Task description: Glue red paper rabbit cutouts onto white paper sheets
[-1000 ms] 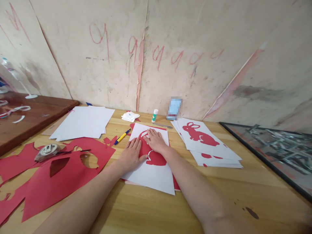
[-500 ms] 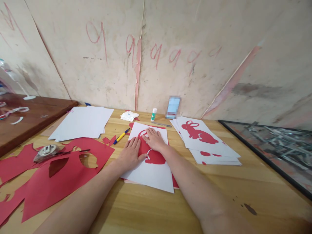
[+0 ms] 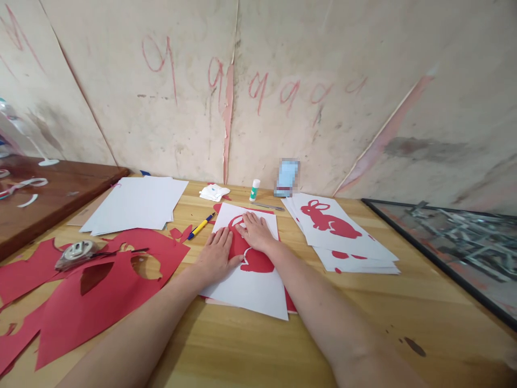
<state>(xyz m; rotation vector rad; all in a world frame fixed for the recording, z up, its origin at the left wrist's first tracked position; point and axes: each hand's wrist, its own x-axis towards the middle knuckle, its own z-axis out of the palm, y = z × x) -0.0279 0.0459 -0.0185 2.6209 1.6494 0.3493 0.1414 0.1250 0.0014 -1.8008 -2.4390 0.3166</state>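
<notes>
both palms flat, fingers splayed, gripping nothing. left hand [image 3: 216, 257] presses left edge of red rabbit cutout [image 3: 258, 262], right hand [image 3: 255, 233] its upper end. cutout's long axis runs up-down at frame centre, on white sheet [image 3: 246, 293].

The left hand [image 3: 216, 256] and right hand [image 3: 254, 231] lie flat side by side on a cut-out figure [image 3: 258, 261], which rests on a sheet [image 3: 250, 291] in the middle of the table [image 3: 250, 350]. Left of the sheet lies a pen [image 3: 202, 225], then cut paper scraps [image 3: 100, 291] with what may be a tape roll [image 3: 76, 252] on them, and a paper stack [image 3: 137, 202] behind. A glue stick [image 3: 254, 190] stands behind the sheet near the wall, a pile of figure sheets [image 3: 363, 253] lies to its right, and a frame [image 3: 456, 242] lies flat further right.
</notes>
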